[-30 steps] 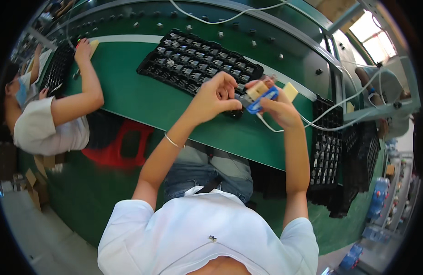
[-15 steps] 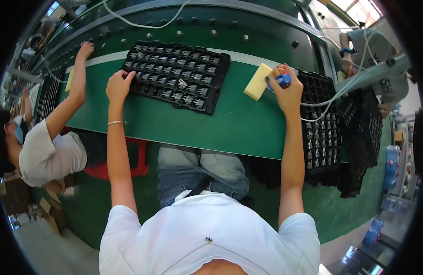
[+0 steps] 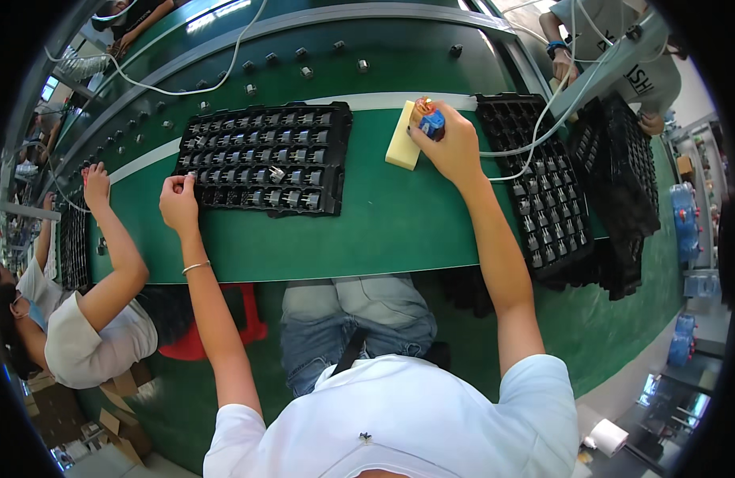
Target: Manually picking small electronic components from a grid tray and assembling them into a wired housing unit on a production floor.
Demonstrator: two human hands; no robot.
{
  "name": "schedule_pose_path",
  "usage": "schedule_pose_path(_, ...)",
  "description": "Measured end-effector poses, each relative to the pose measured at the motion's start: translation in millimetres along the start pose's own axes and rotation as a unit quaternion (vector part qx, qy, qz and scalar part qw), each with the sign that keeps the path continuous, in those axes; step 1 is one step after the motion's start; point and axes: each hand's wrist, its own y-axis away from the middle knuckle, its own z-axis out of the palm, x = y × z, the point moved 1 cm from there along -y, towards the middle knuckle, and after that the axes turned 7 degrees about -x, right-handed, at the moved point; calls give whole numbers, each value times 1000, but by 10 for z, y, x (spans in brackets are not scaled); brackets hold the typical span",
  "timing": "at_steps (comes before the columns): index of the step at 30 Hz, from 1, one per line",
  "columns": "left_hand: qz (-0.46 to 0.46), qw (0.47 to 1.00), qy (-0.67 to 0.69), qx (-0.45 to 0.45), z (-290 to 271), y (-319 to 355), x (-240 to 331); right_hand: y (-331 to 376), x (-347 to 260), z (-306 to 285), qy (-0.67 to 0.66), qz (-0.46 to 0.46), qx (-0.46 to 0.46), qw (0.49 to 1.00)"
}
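A black compartment tray (image 3: 342,163) lies on the green bench, filled with rows of small dark parts with metal prongs. One pronged part (image 3: 277,174) sits crooked on top of the others. At the tray's left edge, my left hand (image 3: 178,205) is closed in a pinch; what its fingertips hold, if anything, is too small to name. My right hand (image 3: 451,147) grips a small blue object with a copper-orange top (image 3: 430,121). Right beside that object is a pale yellow block (image 3: 401,145), like a sponge. My palm and fingers partly hide the blue object.
Another black tray of pronged parts (image 3: 552,219) rests on the right, with white cables (image 3: 535,143) looping over it. Stacked black trays (image 3: 622,171) stand farther right. Loose parts (image 3: 307,72) dot the green surface beyond the bench. Co-workers sit left (image 3: 104,315) and stand right (image 3: 650,80).
The view has shifted, so the tray appears farther left and lower. My left fingers have drawn into a pinch near the tray's left edge. My right hand still holds the blue object.
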Motion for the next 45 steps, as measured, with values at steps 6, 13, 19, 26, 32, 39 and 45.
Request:
schedule_pose_path(6, 55, 991, 115, 39, 6, -4, -106, -47, 1, 20, -1, 0, -8, 1000)
schedule_pose_path(13, 74, 874, 479, -38, -33, 417, 891, -57, 28, -8, -5, 10, 11, 1000)
schedule_pose_path(19, 29, 656, 673, -339, 294, 541, 2037, -179, 24, 41, -14, 49, -4, 999)
schedule_pose_path(26, -55, 596, 705, -380, 664, 776, 2074, -949, 433, 358, 50, 39, -8, 998)
schedule_pose_path(32, -67, 593, 673, -437, 707, 778, 2001, -1542, 891, 633, 160, 31, -7, 987)
schedule_pose_path(39, -63, 604, 686, -400, 678, 748, 2070, -1603, 900, 574, 189, -1, -17, 982)
schedule_pose_path(45, 81, 702, 588, -393, 553, 919, 2195, -838, -91, 271, -324, 59, -87, 940)
